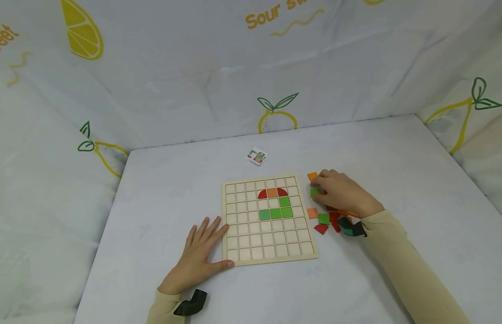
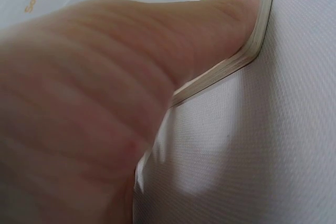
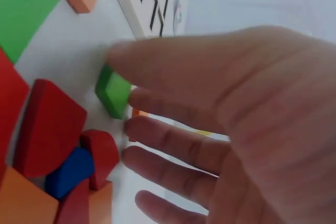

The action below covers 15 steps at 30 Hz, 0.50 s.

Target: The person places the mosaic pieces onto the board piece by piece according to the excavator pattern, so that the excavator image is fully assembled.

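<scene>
A wooden grid board (image 1: pixel 251 245) lies in the middle of the white table. It holds two red curved tiles (image 1: pixel 262 194) with an orange tile between them, and several green tiles (image 1: pixel 275 213) below. My left hand (image 1: pixel 212 245) lies flat at the board's near left corner, thumb (image 2: pixel 210 30) against the board's edge (image 2: pixel 252 51). My right hand (image 1: pixel 320 186) is over the loose tiles right of the board and pinches a green tile (image 1: pixel 314 192) between thumb and fingers. In the right wrist view the green tile (image 3: pixel 113 94) sits at the tips of the right hand (image 3: pixel 122 77).
Loose tiles lie right of the board: orange (image 1: pixel 312 213), green (image 1: pixel 324 218), red (image 1: pixel 321 228); the right wrist view also shows a blue piece (image 3: pixel 68 174). A small pattern card (image 1: pixel 257 156) lies behind the board. Printed cloth walls surround the table.
</scene>
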{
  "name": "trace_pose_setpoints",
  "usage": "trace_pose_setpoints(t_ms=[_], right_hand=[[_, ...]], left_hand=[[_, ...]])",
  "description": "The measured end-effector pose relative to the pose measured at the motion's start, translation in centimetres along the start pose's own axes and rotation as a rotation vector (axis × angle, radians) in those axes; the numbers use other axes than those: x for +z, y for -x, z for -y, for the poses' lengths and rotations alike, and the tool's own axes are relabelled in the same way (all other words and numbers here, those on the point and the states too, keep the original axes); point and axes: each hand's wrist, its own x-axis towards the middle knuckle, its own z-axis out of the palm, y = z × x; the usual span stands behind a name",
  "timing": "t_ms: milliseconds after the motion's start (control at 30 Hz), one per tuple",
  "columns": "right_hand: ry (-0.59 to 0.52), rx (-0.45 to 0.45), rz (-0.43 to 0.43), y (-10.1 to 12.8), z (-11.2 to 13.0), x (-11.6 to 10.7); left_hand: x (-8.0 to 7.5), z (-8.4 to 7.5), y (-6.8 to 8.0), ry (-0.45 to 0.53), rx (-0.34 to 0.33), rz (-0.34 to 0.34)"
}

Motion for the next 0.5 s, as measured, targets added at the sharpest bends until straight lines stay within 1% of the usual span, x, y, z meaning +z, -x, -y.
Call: trace_pose_setpoints(t_ms=[100, 300, 400, 500], right_hand=[[0.017, -0.004, 0.002, -0.2, 0.0, 0.1], [-0.003, -0.004, -0.016, -0.4, 0.3, 0.0], [-0.029, -0.012, -0.034, -0.6, 0.6, -0.1], [-0.079, -0.034, -0.048, -0.9, 1.1, -0.2]], left_hand=[[0.0, 0.0, 0.0, 0.003, -0.004, -0.001], [0.0, 0.1, 0.0, -0.006, -0.007, 0.003], [0.1, 0.2, 0.0, -0.011, -0.009, 0.008], [0.1, 0.3, 0.0, -0.010, -0.011, 0.013]])
